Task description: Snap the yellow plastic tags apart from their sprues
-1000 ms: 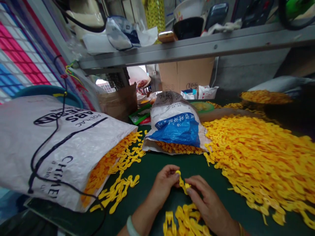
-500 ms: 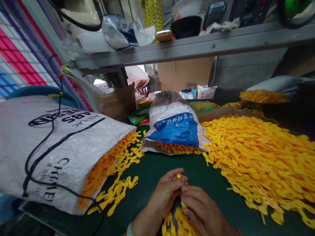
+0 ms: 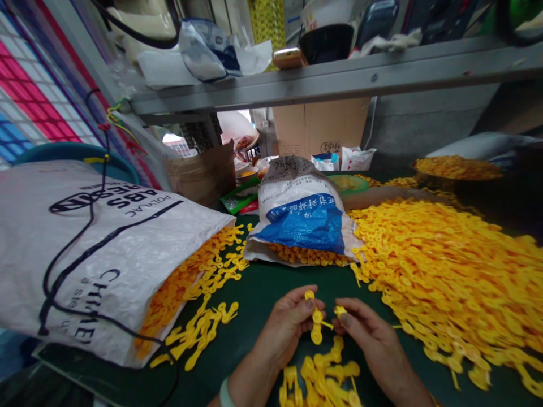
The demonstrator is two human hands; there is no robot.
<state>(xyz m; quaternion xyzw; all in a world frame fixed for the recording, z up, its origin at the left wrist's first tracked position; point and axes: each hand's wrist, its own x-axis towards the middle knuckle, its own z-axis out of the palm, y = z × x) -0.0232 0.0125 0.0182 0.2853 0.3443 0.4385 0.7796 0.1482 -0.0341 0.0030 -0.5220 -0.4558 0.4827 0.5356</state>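
My left hand (image 3: pixel 292 316) pinches a long yellow plastic piece (image 3: pixel 316 317) with round discs along it, held upright between thumb and fingers. Just to its right, my right hand (image 3: pixel 360 328) is closed on a small yellow plastic piece (image 3: pixel 340 311), mostly covered by the thumb and fingertips. A gap separates the two hands. Beneath them a little heap of yellow pieces (image 3: pixel 324 376) lies on the dark green tabletop (image 3: pixel 246 316). To the right spreads a big pile of similar yellow pieces (image 3: pixel 458 271).
At left a white printed sack (image 3: pixel 106 237) lies on its side, spilling yellow pieces (image 3: pixel 203 333); a black cord (image 3: pixel 91 220) crosses it. A blue-and-white bag (image 3: pixel 301 215) stands mid-table with yellow pieces at its mouth. A grey metal shelf beam (image 3: pixel 297 85) runs above, carrying a phone (image 3: pixel 289 58).
My hands have drawn apart; the right moved to the right with a small yellow piece. The long piece in my left hand and the heap below now show more fully.
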